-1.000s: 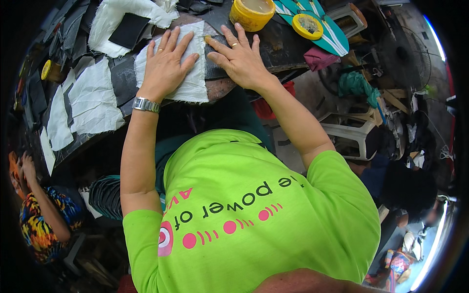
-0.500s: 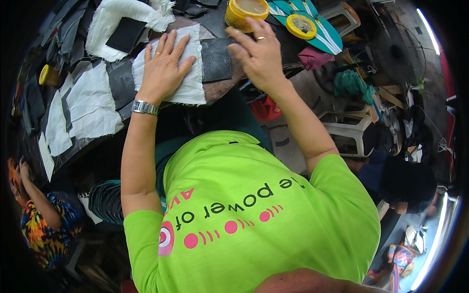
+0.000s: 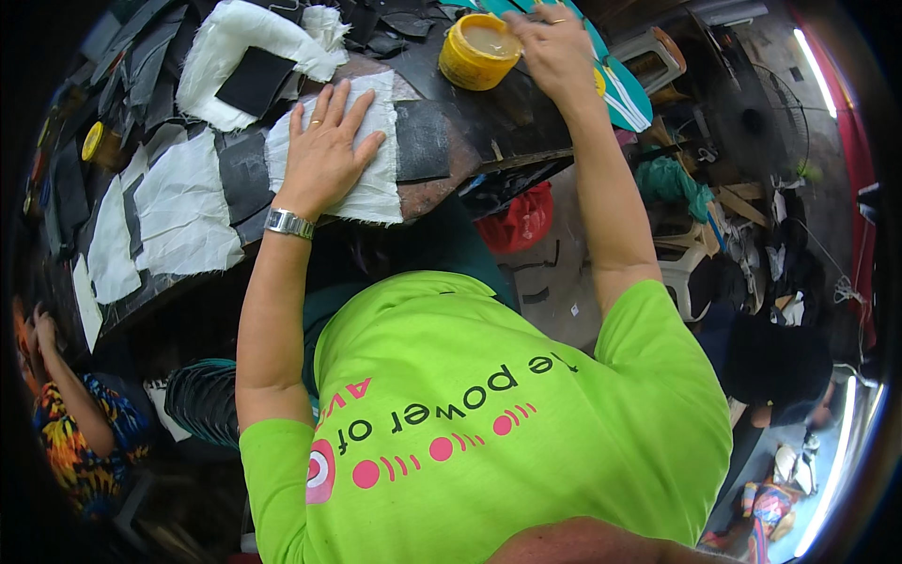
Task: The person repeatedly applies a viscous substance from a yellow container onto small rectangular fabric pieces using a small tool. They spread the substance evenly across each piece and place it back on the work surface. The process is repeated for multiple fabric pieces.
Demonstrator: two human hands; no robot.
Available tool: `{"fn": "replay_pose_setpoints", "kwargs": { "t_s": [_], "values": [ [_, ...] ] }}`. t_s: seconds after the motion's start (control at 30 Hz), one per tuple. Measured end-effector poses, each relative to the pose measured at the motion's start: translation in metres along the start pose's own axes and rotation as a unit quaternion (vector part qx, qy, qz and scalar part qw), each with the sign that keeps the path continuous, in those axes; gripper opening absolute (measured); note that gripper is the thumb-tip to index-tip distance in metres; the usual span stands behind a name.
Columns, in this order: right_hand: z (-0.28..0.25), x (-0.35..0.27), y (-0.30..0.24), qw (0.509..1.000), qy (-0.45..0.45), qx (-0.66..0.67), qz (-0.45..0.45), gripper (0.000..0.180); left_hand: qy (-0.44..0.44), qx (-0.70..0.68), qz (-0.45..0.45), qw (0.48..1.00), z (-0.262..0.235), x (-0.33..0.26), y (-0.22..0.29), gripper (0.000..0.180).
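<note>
Across the lower half of the frame, the person's bright green shirt fills the view, both bare forearms running up from it toward the worktable (image 3: 442,193). At centre left, the left hand (image 3: 324,150) lies flat, fingers spread open, pressing a white cloth piece (image 3: 376,183) onto the table just beside a dark square patch (image 3: 421,141); a metal watch (image 3: 288,223) sits on that wrist. Farther up, at the top centre, the right hand (image 3: 554,47) hovers just beside a yellow tub (image 3: 477,52) holding a pale paste. Its fingers look curled, but whether they grip anything cannot be told.

Judging by the layout, the work seems partway through: several white cloth pieces (image 3: 178,211) and dark patches (image 3: 242,174) already lie in rows at the left of the frame, another dark square (image 3: 256,80) rests on white cloth at upper left, and the piece under the left hand appears not yet joined to its dark patch. More dark pieces crowd the far upper left edge. At lower left, another person in a patterned shirt (image 3: 70,442) sits apart.
</note>
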State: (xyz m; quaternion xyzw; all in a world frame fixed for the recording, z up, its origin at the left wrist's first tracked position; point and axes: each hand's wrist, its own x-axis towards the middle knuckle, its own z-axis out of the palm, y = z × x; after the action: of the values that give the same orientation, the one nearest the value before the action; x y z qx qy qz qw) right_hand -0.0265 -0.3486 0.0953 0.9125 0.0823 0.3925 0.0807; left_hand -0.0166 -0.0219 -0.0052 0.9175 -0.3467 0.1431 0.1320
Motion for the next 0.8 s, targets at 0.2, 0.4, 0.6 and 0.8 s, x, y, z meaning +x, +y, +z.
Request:
{"fn": "replay_pose_setpoints", "kwargs": {
  "t_s": [0.2,0.4,0.6,0.8],
  "values": [
    [-0.033,-0.012,-0.028,0.893,-0.386,0.041,0.229,0.049,-0.016,0.012,-0.006,1.000,-0.001,0.000,0.001,0.060],
    [-0.027,-0.059,-0.100,0.918,-0.257,0.301,0.044,0.048,0.010,0.000,0.001,1.000,0.001,-0.001,0.001,0.060],
    [-0.002,-0.075,-0.130,0.964,-0.243,0.106,-0.033,0.065,0.013,0.001,0.002,1.000,0.000,-0.001,0.001,0.060],
    [0.009,-0.073,-0.114,0.947,-0.267,0.172,-0.054,0.058,-0.013,0.010,0.001,1.000,0.000,0.000,-0.001,0.059]
  ]
}}
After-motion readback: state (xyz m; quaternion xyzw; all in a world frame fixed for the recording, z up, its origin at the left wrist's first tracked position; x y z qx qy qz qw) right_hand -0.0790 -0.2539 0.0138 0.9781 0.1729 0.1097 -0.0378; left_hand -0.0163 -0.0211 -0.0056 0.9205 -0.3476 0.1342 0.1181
